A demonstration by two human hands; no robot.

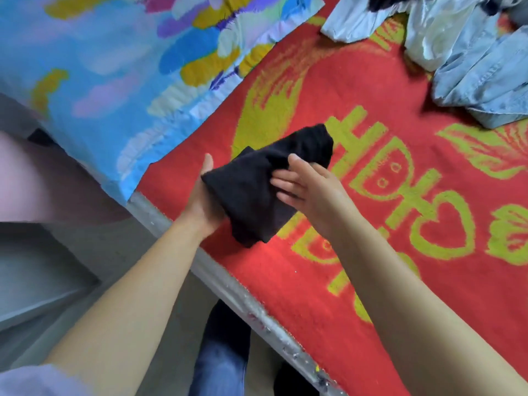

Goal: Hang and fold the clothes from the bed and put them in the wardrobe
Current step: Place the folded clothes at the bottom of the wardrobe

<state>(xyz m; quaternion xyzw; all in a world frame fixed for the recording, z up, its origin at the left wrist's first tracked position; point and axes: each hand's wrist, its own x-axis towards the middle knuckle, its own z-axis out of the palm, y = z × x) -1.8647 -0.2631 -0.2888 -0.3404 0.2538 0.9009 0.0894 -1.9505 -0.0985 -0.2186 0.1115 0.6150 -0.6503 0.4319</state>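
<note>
Black folded garment rests on flat left hand, right hand pressing flat-fingered, above bed edge.

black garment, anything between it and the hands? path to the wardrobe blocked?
Nothing sits between them: the left hand supports the folded black garment from below, and the right hand lies flat on top of it, above the red blanket. The wardrobe is not identifiable in this view, so that path cannot be judged.

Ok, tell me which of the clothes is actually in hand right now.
The small black garment, held between the left hand underneath and the right hand on top. The pale blue denim clothes lie untouched in a heap on the red blanket.
</note>
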